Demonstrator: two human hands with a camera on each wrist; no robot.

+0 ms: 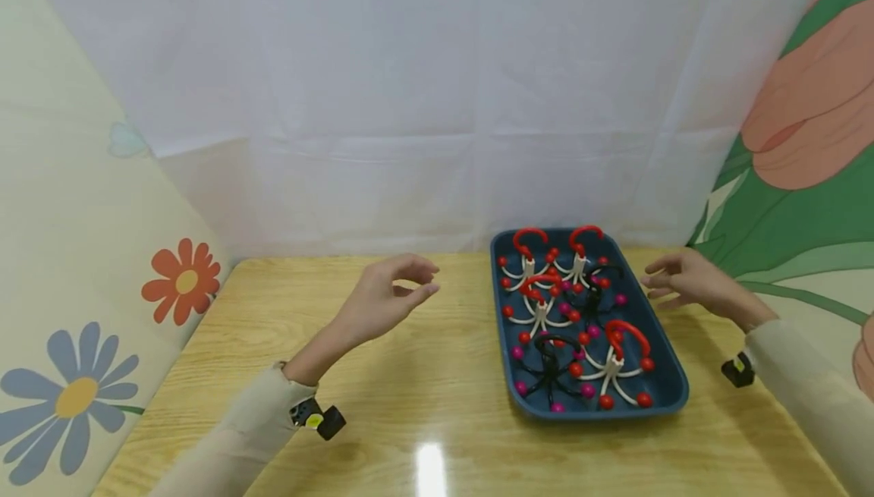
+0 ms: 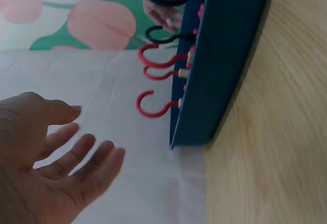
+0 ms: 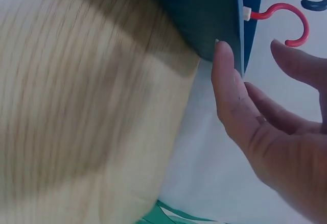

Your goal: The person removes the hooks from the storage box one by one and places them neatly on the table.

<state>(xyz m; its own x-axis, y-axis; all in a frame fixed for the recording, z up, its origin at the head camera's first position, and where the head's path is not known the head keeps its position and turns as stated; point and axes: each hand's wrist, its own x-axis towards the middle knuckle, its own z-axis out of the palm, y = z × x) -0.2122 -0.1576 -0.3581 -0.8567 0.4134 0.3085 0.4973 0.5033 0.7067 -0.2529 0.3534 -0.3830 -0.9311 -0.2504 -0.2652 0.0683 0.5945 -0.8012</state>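
Note:
A dark blue tray [image 1: 658,375] on the wooden table bears several hooked pieces with thin splayed legs tipped by small balls. Some, like the front right hooked piece [image 1: 615,364], have a red hook, white legs and red balls. Others, like the black hooked piece [image 1: 549,366], carry magenta balls. My left hand [image 1: 382,296] hovers left of the tray, holding nothing, its thumb apart from the loosely bent fingers. Beside the tray's right rim is my right hand [image 1: 690,284], fingers spread and holding nothing. Whether its fingertips touch the tray wall [image 3: 204,15], I cannot tell.
The wooden table [image 1: 382,421] reaches back to a white sheet [image 1: 375,140] hanging behind it. A flowered cloth [image 1: 75,254] stands at the left and a tulip-patterned one [image 1: 812,231] at the right. Small black cameras hang under both wrists.

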